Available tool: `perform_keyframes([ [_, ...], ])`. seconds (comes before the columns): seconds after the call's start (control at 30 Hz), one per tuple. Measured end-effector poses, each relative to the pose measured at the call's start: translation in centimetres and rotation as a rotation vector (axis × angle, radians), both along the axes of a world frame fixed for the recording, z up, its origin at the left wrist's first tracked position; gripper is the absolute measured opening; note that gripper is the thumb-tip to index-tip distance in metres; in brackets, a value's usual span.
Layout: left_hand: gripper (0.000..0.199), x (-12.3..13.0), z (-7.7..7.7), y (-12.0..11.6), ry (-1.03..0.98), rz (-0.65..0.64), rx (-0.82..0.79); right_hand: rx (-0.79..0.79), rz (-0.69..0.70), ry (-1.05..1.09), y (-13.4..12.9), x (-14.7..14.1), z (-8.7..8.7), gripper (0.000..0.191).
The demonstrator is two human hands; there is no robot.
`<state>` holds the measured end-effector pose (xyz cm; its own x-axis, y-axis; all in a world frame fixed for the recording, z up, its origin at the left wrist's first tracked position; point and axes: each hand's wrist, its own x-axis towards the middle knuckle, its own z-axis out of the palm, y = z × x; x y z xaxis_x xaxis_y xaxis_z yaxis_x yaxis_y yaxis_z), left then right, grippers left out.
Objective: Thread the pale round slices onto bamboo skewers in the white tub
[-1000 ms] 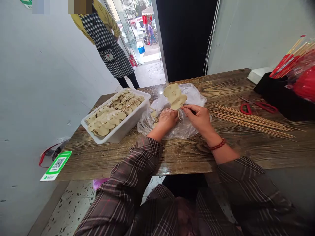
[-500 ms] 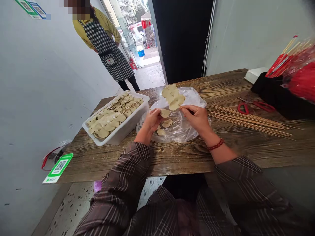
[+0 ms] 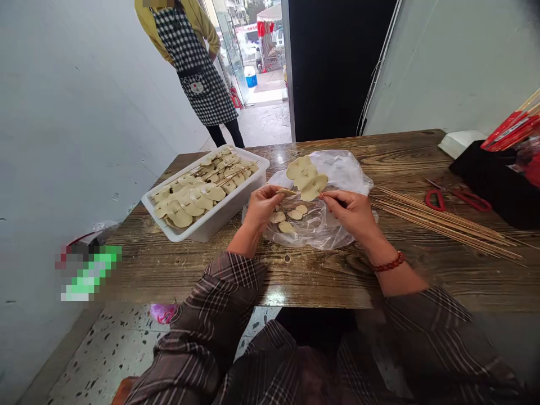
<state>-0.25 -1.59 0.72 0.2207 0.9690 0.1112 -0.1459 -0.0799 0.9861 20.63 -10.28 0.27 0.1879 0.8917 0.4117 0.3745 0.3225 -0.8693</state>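
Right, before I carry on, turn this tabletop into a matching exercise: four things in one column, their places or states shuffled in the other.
Things:
1. White tub
2. Bare sticks
3. Scissors
4. Plastic bag

Places and states:
A. Red-handled, next to the black box
B. Crumpled, lying under the loose slices
C. Filled with pale, flat slices, many of them on skewers
D. In a loose bundle, to the right of the right hand

Right pairs: 1-C, 2-D, 3-A, 4-B
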Motion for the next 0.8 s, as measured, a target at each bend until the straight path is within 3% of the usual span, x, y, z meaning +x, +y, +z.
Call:
perform_keyframes([
  [0.1, 0.016, -0.3, 0.1, 0.2, 0.019, 0.086, 0.07, -0.031, 0.041, -0.045, -0.3, -0.2, 0.2, 0.027],
  [0.4, 0.026, -1.6, 0.1, 0.9, -0.262, 0.218, -0.125, -0.078, 0.2, -0.18, -0.7, -0.5, -0.3, 0.024],
  [0.63, 0.02, -1.6, 0.5, 0.7, -0.27, 0.32, -0.036, -0.074, 0.227, -0.26, -0.9, -0.5, -0.5, 0.024],
  [0.8, 0.019, -1.6, 0.6, 0.7, -0.255, 0.325, -0.012, -0.075, 0.208, -0.28, -1.0, -0.4, -0.5, 0.023],
])
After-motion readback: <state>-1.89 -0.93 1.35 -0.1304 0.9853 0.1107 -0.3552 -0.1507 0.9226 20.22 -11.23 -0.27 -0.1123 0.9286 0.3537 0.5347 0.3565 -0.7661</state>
